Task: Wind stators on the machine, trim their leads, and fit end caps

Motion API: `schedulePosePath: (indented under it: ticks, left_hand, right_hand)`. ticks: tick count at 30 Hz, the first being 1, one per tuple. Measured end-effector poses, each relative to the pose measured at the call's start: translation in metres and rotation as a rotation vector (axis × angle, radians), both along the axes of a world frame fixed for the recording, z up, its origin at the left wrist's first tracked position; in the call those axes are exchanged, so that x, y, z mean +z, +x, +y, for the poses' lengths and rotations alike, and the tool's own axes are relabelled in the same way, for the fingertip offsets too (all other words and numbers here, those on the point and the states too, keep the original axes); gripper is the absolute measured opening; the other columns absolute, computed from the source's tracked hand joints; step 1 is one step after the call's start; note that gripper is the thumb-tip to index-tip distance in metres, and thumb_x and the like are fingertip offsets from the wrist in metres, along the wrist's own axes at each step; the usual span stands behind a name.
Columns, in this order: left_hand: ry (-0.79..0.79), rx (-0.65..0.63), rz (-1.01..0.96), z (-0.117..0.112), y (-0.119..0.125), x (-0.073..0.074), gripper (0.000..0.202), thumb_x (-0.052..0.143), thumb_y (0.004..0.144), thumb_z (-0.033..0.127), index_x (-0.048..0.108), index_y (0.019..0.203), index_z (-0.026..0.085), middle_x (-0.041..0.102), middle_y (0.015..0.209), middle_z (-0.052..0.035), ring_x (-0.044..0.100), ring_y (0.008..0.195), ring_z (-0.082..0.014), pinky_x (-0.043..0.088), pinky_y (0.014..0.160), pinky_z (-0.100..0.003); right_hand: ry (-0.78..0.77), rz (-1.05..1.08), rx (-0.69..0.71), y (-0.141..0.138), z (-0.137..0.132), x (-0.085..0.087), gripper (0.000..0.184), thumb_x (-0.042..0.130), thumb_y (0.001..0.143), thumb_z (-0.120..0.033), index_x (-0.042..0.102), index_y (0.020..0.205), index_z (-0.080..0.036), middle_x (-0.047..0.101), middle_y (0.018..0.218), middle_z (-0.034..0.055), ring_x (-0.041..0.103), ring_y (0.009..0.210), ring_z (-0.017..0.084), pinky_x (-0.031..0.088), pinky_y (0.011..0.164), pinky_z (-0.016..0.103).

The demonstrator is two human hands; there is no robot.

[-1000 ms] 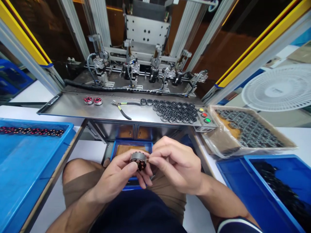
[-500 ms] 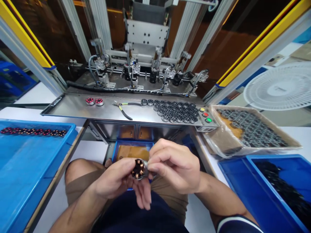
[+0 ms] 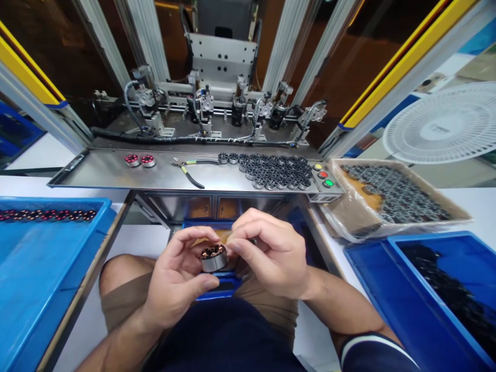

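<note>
A motor stator (image 3: 214,262) with copper windings and a smooth silver side is held low in front of my body. Its wound face points up, slightly tilted. My left hand (image 3: 176,276) cradles it from the left, the fingers curled behind and the thumb stretched below it. At the stator's upper right edge, the thumb and forefinger of my right hand (image 3: 273,253) are pinched together; whatever lies between them is too small to make out. Two stators with red windings (image 3: 140,161) stand on the metal ledge, left of pliers (image 3: 189,170) with black and yellow handles.
Many black-and-silver ring parts (image 3: 277,170) crowd the ledge beside a button box (image 3: 324,178). Left is a blue tray (image 3: 46,268) with a row of wound stators. Right are a carton (image 3: 349,217) of grey parts and a blue bin (image 3: 391,248) of black pieces. A machine (image 3: 222,62) stands behind.
The stator has turned from facing me to lying wound face up, its silver side now showing. My left thumb has moved from its rim to below it; my right hand has shifted slightly up and left.
</note>
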State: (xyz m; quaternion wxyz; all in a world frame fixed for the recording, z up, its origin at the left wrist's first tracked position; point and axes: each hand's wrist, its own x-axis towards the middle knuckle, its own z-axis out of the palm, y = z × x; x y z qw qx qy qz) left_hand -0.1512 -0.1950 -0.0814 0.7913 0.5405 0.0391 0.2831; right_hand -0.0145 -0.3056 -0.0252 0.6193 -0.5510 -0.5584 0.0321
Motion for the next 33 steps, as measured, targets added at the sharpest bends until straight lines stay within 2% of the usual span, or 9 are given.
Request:
schedulePosePath:
  ticks: [6,13,17,21,24,26,28,30,33]
  left_hand:
    - [0.090,0.074,0.000,0.008,0.003,-0.004,0.028,0.076,0.076,0.012,0.068,0.099,0.025,0.059,0.117,-0.0050,0.066,0.100,-0.0195,0.057,0.086,-0.033]
    - [0.068,0.029,-0.056,0.019,0.007,-0.005,0.028,0.075,0.077,0.010,0.068,0.099,0.025,0.064,0.117,-0.0044,0.068,0.107,-0.0214,0.057,0.088,-0.032]
    - [0.136,0.008,-0.088,0.024,0.007,-0.006,0.032,0.075,0.076,0.008,0.068,0.101,0.027,0.067,0.118,-0.0052,0.067,0.110,-0.0237,0.058,0.084,-0.033]
    - [0.236,-0.048,-0.128,0.027,0.010,-0.006,0.033,0.075,0.076,0.008,0.070,0.101,0.028,0.070,0.116,-0.0049,0.060,0.122,-0.0255,0.051,0.100,-0.043]
    - [0.342,0.002,-0.106,0.027,0.008,-0.004,0.048,0.081,0.071,0.012,0.067,0.113,0.030,0.063,0.130,-0.0074,0.047,0.135,-0.0281,0.041,0.110,-0.047]
    - [0.415,0.174,-0.042,0.028,0.003,-0.001,0.065,0.087,0.062,0.017,0.063,0.122,0.029,0.053,0.140,-0.0096,0.043,0.137,-0.0298,0.039,0.112,-0.044]
    - [0.507,0.303,0.082,0.026,-0.003,0.002,0.069,0.089,0.059,0.021,0.063,0.122,0.027,0.054,0.135,-0.0095,0.051,0.127,-0.0288,0.043,0.108,-0.041]
    - [0.606,0.297,0.226,0.022,-0.008,0.006,0.061,0.087,0.061,0.022,0.065,0.118,0.026,0.062,0.120,-0.0074,0.059,0.111,-0.0260,0.049,0.100,-0.039]
    - [0.662,0.225,0.326,0.015,-0.008,0.009,0.061,0.087,0.061,0.022,0.066,0.119,0.027,0.068,0.107,-0.0049,0.064,0.094,-0.0232,0.054,0.088,-0.035]
  right_hand:
    - [-0.104,0.294,-0.081,-0.015,-0.004,-0.002,0.012,0.068,0.083,-0.013,0.068,0.071,-0.014,0.064,0.068,0.0030,0.060,0.065,0.012,0.051,0.061,0.025]
    - [-0.341,0.959,0.260,-0.032,0.001,-0.033,0.022,0.074,0.079,-0.030,0.063,0.069,-0.014,0.064,0.061,-0.0004,0.058,0.056,0.009,0.050,0.058,0.022]
    - [-0.280,1.148,0.434,-0.029,0.004,-0.048,0.035,0.077,0.075,-0.046,0.067,0.078,-0.012,0.067,0.068,0.0031,0.062,0.060,0.012,0.053,0.060,0.025]
    - [-0.232,1.223,0.610,-0.027,0.008,-0.055,0.044,0.070,0.080,-0.054,0.069,0.086,-0.010,0.065,0.076,0.0050,0.061,0.069,0.013,0.051,0.069,0.026]
    - [-0.194,1.104,0.560,-0.026,0.010,-0.058,0.038,0.077,0.075,-0.046,0.068,0.091,-0.013,0.063,0.078,0.0030,0.057,0.067,0.011,0.049,0.065,0.024]
    - [-0.112,0.826,0.338,-0.022,0.009,-0.059,0.039,0.082,0.070,-0.038,0.066,0.099,-0.016,0.065,0.087,0.0045,0.061,0.075,0.014,0.051,0.069,0.027]
    - [-0.012,0.435,0.059,-0.018,0.007,-0.058,0.042,0.083,0.068,-0.025,0.065,0.105,-0.018,0.067,0.096,0.0072,0.063,0.087,0.018,0.053,0.077,0.032]
    - [0.061,0.100,-0.119,-0.016,0.005,-0.058,0.042,0.079,0.071,-0.015,0.064,0.111,-0.019,0.067,0.099,0.0097,0.063,0.093,0.021,0.053,0.082,0.036]
    - [0.112,-0.120,-0.194,-0.018,0.004,-0.060,0.046,0.071,0.075,-0.009,0.060,0.119,-0.019,0.066,0.101,0.0113,0.064,0.095,0.023,0.055,0.081,0.040]
